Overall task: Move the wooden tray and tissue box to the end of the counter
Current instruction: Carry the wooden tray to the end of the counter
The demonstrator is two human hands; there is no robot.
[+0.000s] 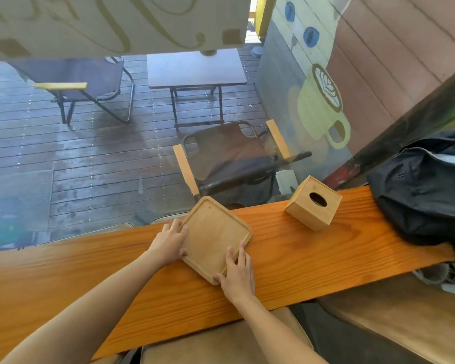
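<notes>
Fingers of both hands clasp opposite edges of the wooden tray, steadying it flat on the counter for carrying.

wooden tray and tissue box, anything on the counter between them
Nothing. In the head view the stretch of counter between the wooden tray and the tissue box is bare wood; the black bag sits beyond the box.
</notes>
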